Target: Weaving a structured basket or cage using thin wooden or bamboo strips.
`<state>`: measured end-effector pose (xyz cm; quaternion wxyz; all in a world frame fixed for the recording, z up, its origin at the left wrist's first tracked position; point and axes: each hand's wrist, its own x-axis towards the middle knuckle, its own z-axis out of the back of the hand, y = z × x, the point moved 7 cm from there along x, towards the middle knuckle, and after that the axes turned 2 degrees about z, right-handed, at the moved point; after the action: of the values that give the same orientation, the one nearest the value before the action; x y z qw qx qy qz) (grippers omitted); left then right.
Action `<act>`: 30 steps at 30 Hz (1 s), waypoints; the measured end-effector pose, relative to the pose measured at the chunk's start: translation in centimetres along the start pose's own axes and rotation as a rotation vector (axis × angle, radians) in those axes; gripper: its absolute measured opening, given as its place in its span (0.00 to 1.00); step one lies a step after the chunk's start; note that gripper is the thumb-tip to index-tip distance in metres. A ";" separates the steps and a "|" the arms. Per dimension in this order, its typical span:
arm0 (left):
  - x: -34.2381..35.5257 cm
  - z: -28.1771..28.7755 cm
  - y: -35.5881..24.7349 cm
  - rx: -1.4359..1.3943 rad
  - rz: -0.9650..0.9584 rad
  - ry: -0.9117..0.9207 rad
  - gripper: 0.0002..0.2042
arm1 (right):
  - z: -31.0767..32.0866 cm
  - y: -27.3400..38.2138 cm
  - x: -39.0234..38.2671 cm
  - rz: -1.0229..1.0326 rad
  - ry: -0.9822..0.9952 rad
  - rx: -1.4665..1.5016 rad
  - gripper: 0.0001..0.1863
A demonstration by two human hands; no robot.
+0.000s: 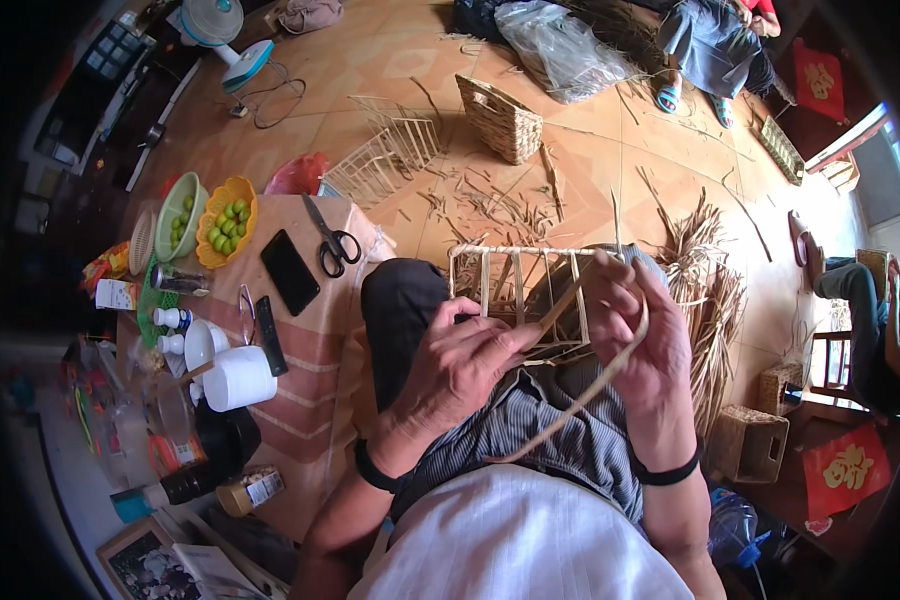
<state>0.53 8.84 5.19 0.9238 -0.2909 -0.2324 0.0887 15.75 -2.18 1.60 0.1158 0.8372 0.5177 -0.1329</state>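
A rectangular open frame (505, 249) wrapped in pale strips rests across my lap, its lower part partly hidden by my hands. My left hand (465, 365) is closed at the frame's left and lower side, its thumb pressing on a flat dried-leaf strip (548, 325) that runs diagonally up to my right hand (635, 335). The fingertips of my right hand pinch the strip beside the frame's upper right corner. From there a long loose end (570, 410) curves down over my right palm and across my thighs.
A cloth-covered table (320, 420) on the left holds scissors (335, 250), a phone (290, 270) and fruit bowls (225, 220). Leaf strips (710, 330) are heaped at my right. A woven basket (500, 120) stands ahead. Other people sit at back right (710, 45) and far right (850, 310).
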 end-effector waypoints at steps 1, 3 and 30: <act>-0.1 0.0 -0.5 0.104 -0.068 -0.018 0.17 | -0.1 -0.3 1.0 0.006 -0.025 0.002 0.20; -0.3 -0.1 -0.7 0.142 -0.085 -0.007 0.16 | -0.8 -1.5 2.8 -0.013 -0.011 -0.113 0.22; 1.6 -1.2 -1.5 0.123 0.128 0.312 0.04 | 3.6 -6.3 -4.9 0.538 0.199 -1.962 0.18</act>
<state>2.52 7.54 5.80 0.9572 -0.2585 -0.0616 0.1152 7.64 -4.73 -0.40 0.7327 0.4692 0.2007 0.4502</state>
